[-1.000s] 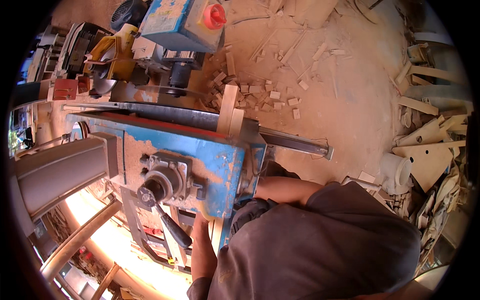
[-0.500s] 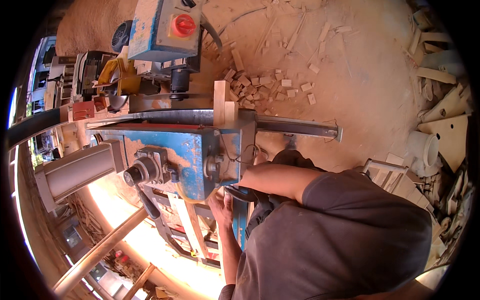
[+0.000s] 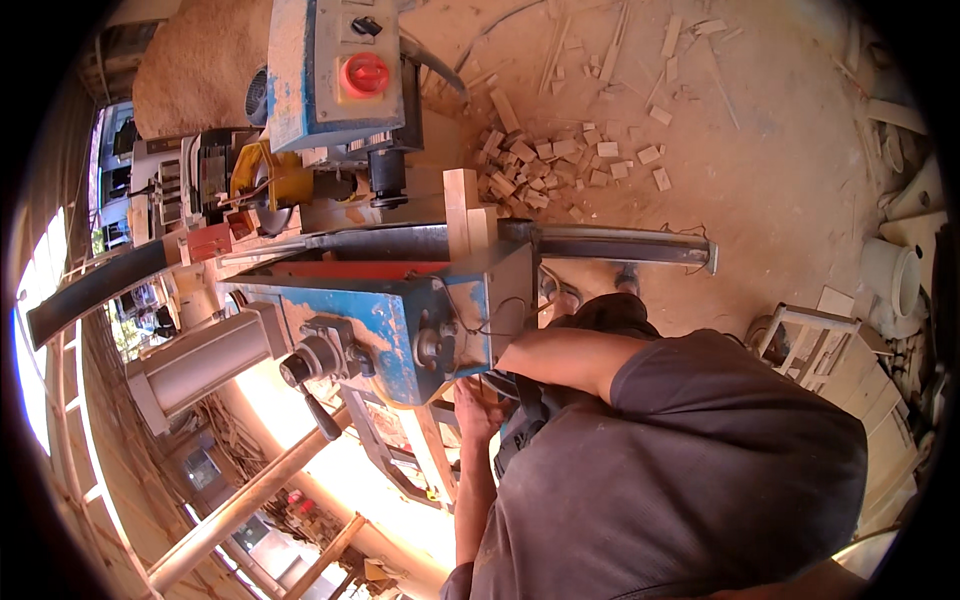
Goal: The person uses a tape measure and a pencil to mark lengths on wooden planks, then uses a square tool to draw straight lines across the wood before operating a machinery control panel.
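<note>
The blue machine (image 3: 400, 320) stands right in front of me, its chipped front face level with my chest, and both my hands go to its lower right corner. My left hand (image 3: 472, 412) presses up under that corner, fingers curled against the metal, but what they close on is out of sight behind the casing, so I cannot tell whether the grip pinches anything or only rests there. My right forearm (image 3: 560, 358) reaches across from my dark grey shirt (image 3: 680, 470) toward the same spot; my right hand is hidden behind the machine's edge and my own arm, and I cannot say whether it is spread or pressed together. Something dark sits just below that forearm, too shadowed to name. On the machine's front a round knob (image 3: 432, 345) shows just beside my hands, and farther left a black handle (image 3: 318, 415) hangs down from a hub. On top, a pale wooden piece (image 3: 462, 212) stands upright against the long grey rail (image 3: 600, 245). Behind it rises the control box with a red round button (image 3: 365, 74). Small wood offcuts (image 3: 560, 160) lie scattered on the sawdust floor beyond, and a slatted wooden frame (image 3: 805, 345) sits to my right, partly cut off by my shoulder
</note>
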The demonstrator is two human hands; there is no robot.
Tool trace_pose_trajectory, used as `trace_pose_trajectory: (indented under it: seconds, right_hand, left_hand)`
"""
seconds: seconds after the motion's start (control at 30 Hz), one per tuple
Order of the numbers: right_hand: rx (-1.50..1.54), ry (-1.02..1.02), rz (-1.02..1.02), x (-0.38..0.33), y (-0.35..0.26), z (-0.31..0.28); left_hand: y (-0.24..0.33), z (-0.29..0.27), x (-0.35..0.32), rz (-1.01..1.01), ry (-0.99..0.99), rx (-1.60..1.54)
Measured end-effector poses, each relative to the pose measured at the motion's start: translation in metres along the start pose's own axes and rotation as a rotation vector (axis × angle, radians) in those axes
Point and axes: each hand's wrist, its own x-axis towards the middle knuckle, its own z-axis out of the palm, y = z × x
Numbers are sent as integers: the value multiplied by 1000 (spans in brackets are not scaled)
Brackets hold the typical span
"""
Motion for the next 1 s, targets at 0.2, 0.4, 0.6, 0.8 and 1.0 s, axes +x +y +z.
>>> trace_pose_trajectory:
  seconds: [0.2, 0.4, 0.6, 0.8, 1.0]
  right_hand:
    - [-82, 91, -39, 18, -14, 0]
    - [-216, 155, -50, 28, -15, -7]
    - [-455, 295, -575, 10, -12, -23]
    - [-188, -53, -493, -117, -22, -49]
    - [134, -9, 76, -196, 29, -91]
  left_hand:
    - [-10, -2, 5, -27, 63, 48]
    - [-5, 26, -11, -207, 225, 92]
    - [-6, 51, -27, -182, 338, 68]
    - [-5, 60, -27, -161, 409, 40]
    - [-12, 59, -23, -95, 439, 82]
